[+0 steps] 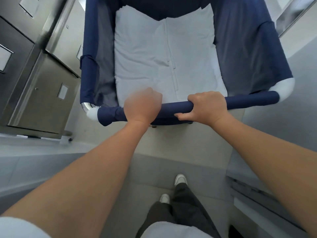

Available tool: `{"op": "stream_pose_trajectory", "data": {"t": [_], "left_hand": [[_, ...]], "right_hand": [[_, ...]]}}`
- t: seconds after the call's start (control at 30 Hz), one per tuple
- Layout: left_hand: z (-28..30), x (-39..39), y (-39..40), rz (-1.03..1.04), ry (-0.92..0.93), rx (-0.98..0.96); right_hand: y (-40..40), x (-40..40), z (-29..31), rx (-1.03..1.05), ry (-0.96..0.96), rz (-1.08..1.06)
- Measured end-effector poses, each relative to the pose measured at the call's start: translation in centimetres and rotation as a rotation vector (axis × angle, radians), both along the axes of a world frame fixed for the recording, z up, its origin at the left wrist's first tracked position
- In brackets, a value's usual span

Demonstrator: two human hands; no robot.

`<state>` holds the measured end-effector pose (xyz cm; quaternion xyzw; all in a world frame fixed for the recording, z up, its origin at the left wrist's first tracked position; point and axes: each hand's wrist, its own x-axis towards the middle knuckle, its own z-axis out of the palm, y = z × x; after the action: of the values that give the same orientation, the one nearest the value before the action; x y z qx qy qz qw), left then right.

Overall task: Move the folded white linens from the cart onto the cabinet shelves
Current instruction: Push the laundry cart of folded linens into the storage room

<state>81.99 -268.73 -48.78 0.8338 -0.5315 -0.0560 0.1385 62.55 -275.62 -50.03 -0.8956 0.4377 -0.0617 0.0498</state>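
The cabinet [39,93] stands at the left of the frame, the cart [248,48] at upper centre. The linens [145,54] lie inside, long axis running away from the hands. The right hand [207,105] grasps the handle [173,109]; the left hand [142,105], blurred and curled, sits nearer the linens, its grip unclear.

I see the cart [253,54] lined with matt navy cloth, also wrapped around its handle bar [173,108]. The folded linens [142,54] inside are white soft cloth, slightly creased. The cart corner [85,105] shows shiny chrome metal. The cabinets [42,93] look like brushed steel, with dull reflections.
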Motion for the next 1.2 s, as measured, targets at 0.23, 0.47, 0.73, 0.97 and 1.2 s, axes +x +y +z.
{"op": "stream_pose_trajectory", "data": {"t": [0.23,0.47,0.73,0.97,1.2], "left_hand": [[0.0,2.9,-7.9,0.004,-0.003,0.0],[-0.1,6.3,-15.8,0.013,0.0,0.035],[-0.3,9.6,-24.2,0.047,-0.012,0.037],[-0.8,12.0,-30.9,0.102,-0.038,-0.018],[-1.1,14.5,-37.3,0.139,-0.067,-0.029]], "right_hand": [[-8.1,3.0,0.1,0.041,0.026,0.021],[-16.3,6.5,0.4,0.071,0.052,0.03],[-25.2,10.1,0.5,0.083,0.051,0.056],[-32.5,12.7,0.4,0.095,0.056,0.114],[-39.6,15.7,1.1,0.122,0.109,0.137]]}}
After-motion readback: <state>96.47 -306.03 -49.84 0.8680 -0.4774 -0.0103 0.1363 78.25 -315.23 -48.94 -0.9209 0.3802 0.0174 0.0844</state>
